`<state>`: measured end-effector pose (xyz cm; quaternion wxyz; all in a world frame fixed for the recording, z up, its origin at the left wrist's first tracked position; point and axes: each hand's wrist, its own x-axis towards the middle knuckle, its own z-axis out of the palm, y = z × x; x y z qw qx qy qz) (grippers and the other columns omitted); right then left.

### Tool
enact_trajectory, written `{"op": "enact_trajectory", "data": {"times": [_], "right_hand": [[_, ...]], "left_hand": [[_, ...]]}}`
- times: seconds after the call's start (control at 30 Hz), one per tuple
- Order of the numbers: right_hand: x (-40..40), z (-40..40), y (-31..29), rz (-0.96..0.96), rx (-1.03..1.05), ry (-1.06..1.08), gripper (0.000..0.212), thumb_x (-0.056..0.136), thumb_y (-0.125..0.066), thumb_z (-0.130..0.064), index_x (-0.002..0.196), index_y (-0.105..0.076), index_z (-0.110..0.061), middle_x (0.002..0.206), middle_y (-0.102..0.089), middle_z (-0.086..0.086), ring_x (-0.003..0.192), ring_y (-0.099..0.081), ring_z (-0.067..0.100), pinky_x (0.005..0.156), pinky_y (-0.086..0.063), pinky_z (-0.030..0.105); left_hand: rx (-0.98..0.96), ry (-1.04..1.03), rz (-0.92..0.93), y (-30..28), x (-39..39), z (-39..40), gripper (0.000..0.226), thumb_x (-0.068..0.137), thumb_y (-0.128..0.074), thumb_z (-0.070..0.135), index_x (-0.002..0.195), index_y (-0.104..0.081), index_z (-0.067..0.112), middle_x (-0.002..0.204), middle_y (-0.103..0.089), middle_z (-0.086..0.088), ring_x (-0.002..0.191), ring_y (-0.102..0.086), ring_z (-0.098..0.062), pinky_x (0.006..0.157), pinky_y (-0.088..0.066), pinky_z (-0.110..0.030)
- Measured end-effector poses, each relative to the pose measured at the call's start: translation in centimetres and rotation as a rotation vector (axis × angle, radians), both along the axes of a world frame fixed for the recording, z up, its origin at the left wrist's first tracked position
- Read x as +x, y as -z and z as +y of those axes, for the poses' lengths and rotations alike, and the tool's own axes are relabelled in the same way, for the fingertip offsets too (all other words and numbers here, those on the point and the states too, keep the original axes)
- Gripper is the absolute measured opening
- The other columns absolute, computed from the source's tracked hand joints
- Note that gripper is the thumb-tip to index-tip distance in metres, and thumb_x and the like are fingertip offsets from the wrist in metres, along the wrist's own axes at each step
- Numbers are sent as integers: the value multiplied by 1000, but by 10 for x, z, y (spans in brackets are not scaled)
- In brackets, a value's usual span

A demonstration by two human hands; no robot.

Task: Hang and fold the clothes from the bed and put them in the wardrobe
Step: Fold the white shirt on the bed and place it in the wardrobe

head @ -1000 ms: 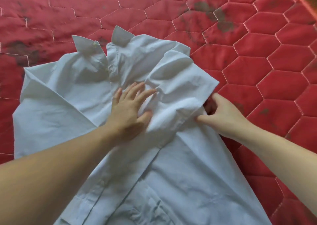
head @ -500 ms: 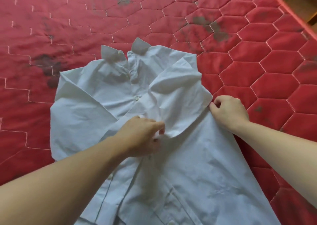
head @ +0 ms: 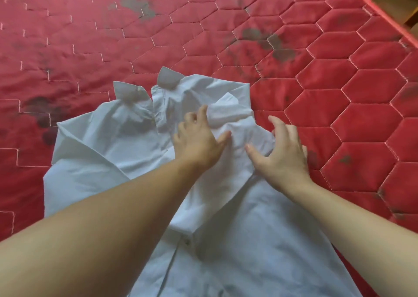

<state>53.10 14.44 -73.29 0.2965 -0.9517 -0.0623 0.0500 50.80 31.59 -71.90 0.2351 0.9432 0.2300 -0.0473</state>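
Shirt (head: pixel 260 240) on bed (head: pixel 339 106), hands pressing sleeve (head: pixel 235 124)

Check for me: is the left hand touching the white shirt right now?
Touching. The head view shows the left hand lying on the white shirt, its fingers spread over the folded-in sleeve, with no gap visible.

A white button-front shirt (head: pixel 260 240) lies spread on the red quilted bed (head: pixel 339 93), front side up, its collar end pointing away from the person and its hem running out of view at the near edge. The two collar points (head: pixel 168 77) stick up. The left sleeve (head: pixel 90 152) is folded inward across the body in a flat diagonal flap. The right sleeve (head: pixel 228 161) is folded over the chest and lies crumpled and wrinkled there. The placket with a button (head: pixel 186 242) runs down the middle.
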Motion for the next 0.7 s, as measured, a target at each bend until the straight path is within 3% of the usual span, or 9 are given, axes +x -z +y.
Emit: {"op": "enact_trajectory", "data": {"times": [0.1,0.17,0.23,0.3,0.37,0.47,0.57,0.63,0.7], "right_hand": [[-9,-22,10,31,-45,-145,82,72,-72,-48,143,-38,-25,118,-48,1,112,-48,25,94,-31,39],[-13,-32,16,-12,-115,-238,84,68,-65,-46,144,-39,-22,118,-49,3,110,-47,27,92,-29,37],[-13,-31,19,-58,-125,-222,82,66,-58,-41,143,-42,-18,117,-52,5,107,-48,28,89,-29,36],[-11,-26,20,-90,-108,-156,72,70,-58,-35,139,-47,-15,111,-57,7,102,-51,30,86,-30,38],[-7,-22,18,-82,-78,-108,57,78,-62,-24,134,-52,-17,96,-63,4,95,-54,31,84,-32,41],[1,-23,9,-30,57,-96,39,83,-60,-10,121,-61,-19,62,-52,-10,72,-54,22,84,-43,45],[1,-28,1,-37,38,-171,37,83,-57,-3,116,-63,-18,56,-45,-11,64,-52,22,81,-46,47],[-1,-30,-3,-22,-43,-225,39,84,-54,-3,119,-61,-18,60,-48,-12,72,-59,31,82,-44,46],[-1,-30,-8,-44,-152,-249,42,83,-51,-8,123,-58,-18,76,-53,-5,86,-60,33,84,-40,45]], "left_hand": [[43,267,-218,-4,-50,-6,67,72,-54,74,121,-49,29,113,-52,3,103,-52,-23,87,-39,-40],[42,512,-120,-3,-84,-11,64,67,-56,75,111,-52,29,99,-57,7,91,-56,-21,78,-42,-37],[87,617,-55,2,-101,-9,46,72,-63,52,111,-56,28,92,-63,6,84,-63,-25,72,-45,-34],[59,530,-96,1,-101,-2,42,69,-67,27,110,-63,21,83,-67,0,73,-64,-31,61,-48,-33],[-6,503,-139,-4,-100,9,44,65,-62,23,109,-65,21,74,-64,1,66,-62,-31,55,-48,-32],[61,711,-157,-13,-109,31,44,59,-63,24,102,-61,33,68,-61,8,56,-59,-24,47,-45,-25],[114,814,64,-22,-118,46,47,68,-59,26,112,-56,41,78,-64,5,68,-63,-26,53,-46,-31],[126,798,148,-19,-118,49,45,76,-53,36,120,-50,45,90,-65,5,82,-62,-24,64,-43,-32],[126,811,113,-19,-114,45,41,76,-47,52,116,-54,44,91,-63,8,87,-60,-20,72,-39,-29]]}}
